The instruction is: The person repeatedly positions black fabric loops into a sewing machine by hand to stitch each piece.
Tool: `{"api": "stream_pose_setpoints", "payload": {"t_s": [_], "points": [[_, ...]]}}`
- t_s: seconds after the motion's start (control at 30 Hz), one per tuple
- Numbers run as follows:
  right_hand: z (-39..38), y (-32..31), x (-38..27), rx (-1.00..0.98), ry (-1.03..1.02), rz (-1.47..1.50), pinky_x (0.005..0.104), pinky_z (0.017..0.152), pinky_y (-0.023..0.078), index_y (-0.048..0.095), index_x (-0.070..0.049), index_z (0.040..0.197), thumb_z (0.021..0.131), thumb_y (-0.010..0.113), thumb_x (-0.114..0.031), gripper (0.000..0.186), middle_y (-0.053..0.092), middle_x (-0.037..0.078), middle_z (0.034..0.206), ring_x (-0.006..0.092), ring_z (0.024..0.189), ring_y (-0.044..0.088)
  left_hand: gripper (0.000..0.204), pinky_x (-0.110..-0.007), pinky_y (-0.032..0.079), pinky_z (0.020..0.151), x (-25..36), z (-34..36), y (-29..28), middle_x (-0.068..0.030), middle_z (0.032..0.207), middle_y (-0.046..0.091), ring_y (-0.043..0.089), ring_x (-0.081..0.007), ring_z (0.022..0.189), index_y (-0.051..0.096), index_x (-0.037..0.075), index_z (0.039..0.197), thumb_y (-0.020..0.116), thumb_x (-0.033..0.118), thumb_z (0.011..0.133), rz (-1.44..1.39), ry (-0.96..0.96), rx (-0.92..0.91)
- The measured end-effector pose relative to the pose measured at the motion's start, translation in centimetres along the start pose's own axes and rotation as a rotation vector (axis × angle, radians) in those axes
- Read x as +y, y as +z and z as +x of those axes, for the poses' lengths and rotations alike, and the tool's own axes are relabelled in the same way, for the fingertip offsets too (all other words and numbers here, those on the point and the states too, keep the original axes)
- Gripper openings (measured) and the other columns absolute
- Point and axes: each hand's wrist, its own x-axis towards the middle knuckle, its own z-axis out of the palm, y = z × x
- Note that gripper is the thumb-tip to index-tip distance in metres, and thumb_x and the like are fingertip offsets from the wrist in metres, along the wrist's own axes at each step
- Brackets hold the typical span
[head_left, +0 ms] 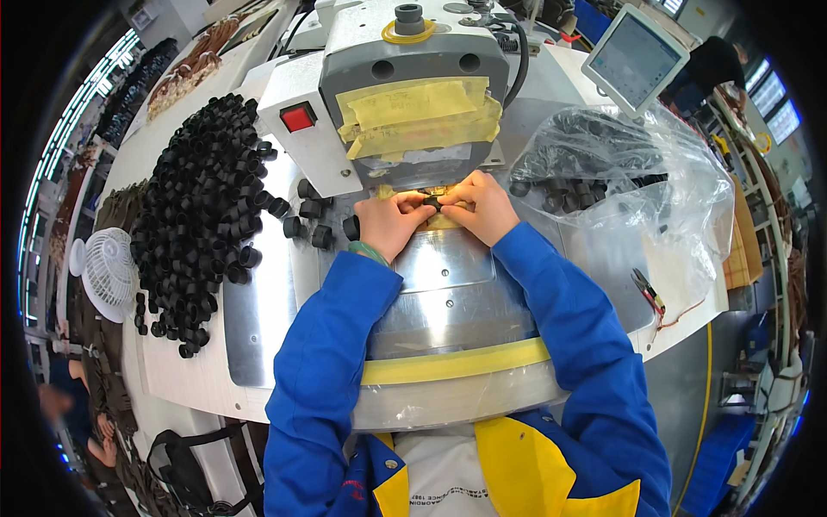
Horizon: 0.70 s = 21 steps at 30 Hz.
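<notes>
My left hand (393, 221) and my right hand (479, 207) meet under the grey machine head (413, 52) with yellow tape on its front. Both pinch a small black band piece (433, 203) on the lit work point above a steel plate (444, 258). Several loose black band rings (321, 235) sit just left of my left hand, beside a large pile of the same rings (189, 224). A clear plastic bag (680, 215) with more black rings lies right of my right hand.
A red switch (298, 116), a white fan (110, 271), a tablet screen (633, 60) and red-handled cutters (648, 291) surround the work area. A co-worker (73, 414) is at the lower left, another person (711, 65) at the back right. A black bag (189, 465) is below the table edge.
</notes>
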Motion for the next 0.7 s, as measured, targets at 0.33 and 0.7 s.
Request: {"api": "stream_pose_setpoints", "payload": {"t_s": [0.33,0.7], "points": [[0.1,0.2,0.1,-0.006,0.151,0.078,0.0335,0.062,0.043,0.062,-0.005,0.071,0.063,0.068,-0.015,0.015,0.056,0.008,0.069,0.0239,0.07,0.054,0.027,-0.021,0.044,0.067,-1.1,0.6,0.5,-0.0074,0.07,0.065,0.061,-0.0137,0.064,0.068,0.005,0.079,0.071,0.027,0.064,-0.136,-0.053,-0.029],[0.0,0.2,0.1,-0.009,0.126,0.085,0.0341,0.064,0.043,0.063,-0.005,0.072,0.064,0.068,-0.015,0.014,0.057,0.008,0.07,0.0249,0.072,0.054,0.023,-0.019,0.046,0.061,-1.4,0.8,0.4,-0.0064,0.076,0.065,0.057,-0.0068,0.065,0.065,-0.001,0.087,0.069,0.013,0.068,-0.145,-0.05,-0.06]]}}
